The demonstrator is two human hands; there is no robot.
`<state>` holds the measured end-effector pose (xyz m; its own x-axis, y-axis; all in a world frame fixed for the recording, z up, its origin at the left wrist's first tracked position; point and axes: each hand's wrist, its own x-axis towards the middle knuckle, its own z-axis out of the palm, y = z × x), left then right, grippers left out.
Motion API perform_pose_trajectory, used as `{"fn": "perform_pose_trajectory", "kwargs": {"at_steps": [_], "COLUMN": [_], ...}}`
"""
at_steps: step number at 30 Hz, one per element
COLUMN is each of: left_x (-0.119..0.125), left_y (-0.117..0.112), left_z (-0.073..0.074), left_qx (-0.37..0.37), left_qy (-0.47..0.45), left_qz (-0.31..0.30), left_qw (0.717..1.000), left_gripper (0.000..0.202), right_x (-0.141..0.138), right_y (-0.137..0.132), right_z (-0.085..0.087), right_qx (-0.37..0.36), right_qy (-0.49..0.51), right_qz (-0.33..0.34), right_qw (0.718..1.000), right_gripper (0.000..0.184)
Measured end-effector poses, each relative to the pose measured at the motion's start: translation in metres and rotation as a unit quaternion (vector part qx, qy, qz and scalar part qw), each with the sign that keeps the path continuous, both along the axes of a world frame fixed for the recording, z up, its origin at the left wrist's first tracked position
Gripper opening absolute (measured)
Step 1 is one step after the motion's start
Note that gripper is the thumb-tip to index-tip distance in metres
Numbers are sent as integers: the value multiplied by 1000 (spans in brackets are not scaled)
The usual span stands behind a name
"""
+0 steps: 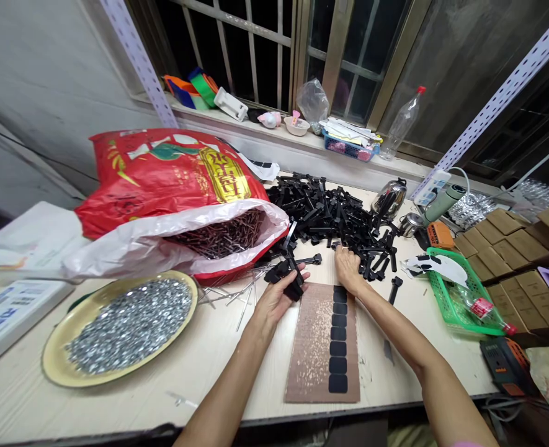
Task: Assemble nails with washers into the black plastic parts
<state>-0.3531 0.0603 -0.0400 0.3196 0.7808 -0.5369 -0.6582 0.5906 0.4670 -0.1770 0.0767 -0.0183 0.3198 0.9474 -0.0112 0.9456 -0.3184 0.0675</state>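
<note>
My left hand (274, 303) is closed around a small bunch of black plastic T-shaped parts (285, 277), just above the top left corner of a brown board (306, 354). My right hand (347, 268) rests at the near edge of a big heap of similar black parts (330, 208). Its fingers are drawn together, and whatever is between them is hidden. Down the right side of the board runs a column of black rounded-square pads (338, 349). One loose black part (392, 298) lies beneath my right forearm.
At left, a yellow oval tray (51, 357) holds small silvery metal pieces. Behind it, a red sack (162, 174) gapes open, full of dark screws or nails. Long metal pins (242, 307) lie scattered near my left hand. A green basket (441, 304) and stacked brown boxes (511, 254) stand at right.
</note>
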Motion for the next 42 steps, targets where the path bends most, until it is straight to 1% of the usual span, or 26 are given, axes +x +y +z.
{"fn": "perform_pose_trajectory", "kwargs": {"at_steps": [2,4,5,7,9,10,12,14,15,17,18,19,21,22,23,25,26,27,29,31,33,35,36,38,40,42], "left_x": [1,3,4,5,6,6,6,6,7,8,8,8,8,9,9,10,10,10,5,-7,-23,-41,-49,-63,-72,-79], "left_y": [0,1,1,1,1,1,1,1,1,1,2,2,3,2,1,-2,-4,-7,-12,-18,-28,-41,-49,-66,-81,-93], "left_z": [-2,-4,-4,-4,-3,-3,-3,-3,-3,-4,-4,-4,-2,0,2,8,11,14,19,22,22,20,18,14,8,2], "left_qx": [2,5,3,-2,6,15,36,52,60,80,88,89,76,67,57,45,42,45,66,86,85,77,77,88,99,104], "left_qy": [0,-9,-18,-39,-46,-38,2,59,85,120,125,124,98,74,47,-16,-45,-70,-102,-105,-70,-13,14,60,96,123], "left_qz": [8,14,18,35,56,65,75,84,90,96,97,100,98,89,76,47,41,44,50,50,66,109,134,178,215,248], "left_qw": [1000,1000,1000,999,997,997,997,993,990,985,983,983,987,991,994,998,997,996,991,989,992,991,988,978,967,955], "left_gripper": [16,15,14,12,16,20,31,38,39,38,38,37,35,34,34,32,31,30,30,31,30,28,28,30,32,33], "right_x": [-7,-20,-27,-40,-46,-46,-42,-38,-37,-36,-35,-33,-29,-27,-26,-29,-34,-40,-55,-69,-81,-89,-92,-100,-111,-128], "right_y": [-7,-16,-20,-26,-23,-19,-6,8,13,18,18,17,12,9,5,-7,-14,-23,-42,-62,-75,-78,-74,-58,-35,-13], "right_z": [3,5,6,7,7,7,5,2,0,-2,-2,-1,3,5,7,10,10,9,7,6,9,15,19,26,29,25], "right_qx": [23,75,100,125,128,128,108,39,-1,-58,-64,-48,42,109,180,288,309,317,306,298,285,238,209,164,134,67], "right_qy": [23,94,146,250,302,305,265,180,133,57,38,38,100,157,224,356,406,439,456,421,374,354,359,374,368,343], "right_qz": [10,48,87,195,279,294,286,284,297,327,328,315,247,201,158,103,92,93,129,201,286,349,362,349,308,292], "right_qw": [999,992,980,940,902,897,914,941,946,942,942,947,963,961,945,883,855,835,826,833,835,834,835,843,867,890], "right_gripper": [29,29,29,27,27,28,28,30,31,35,38,42,45,43,39,28,24,22,20,19,18,18,18,20,18,15]}}
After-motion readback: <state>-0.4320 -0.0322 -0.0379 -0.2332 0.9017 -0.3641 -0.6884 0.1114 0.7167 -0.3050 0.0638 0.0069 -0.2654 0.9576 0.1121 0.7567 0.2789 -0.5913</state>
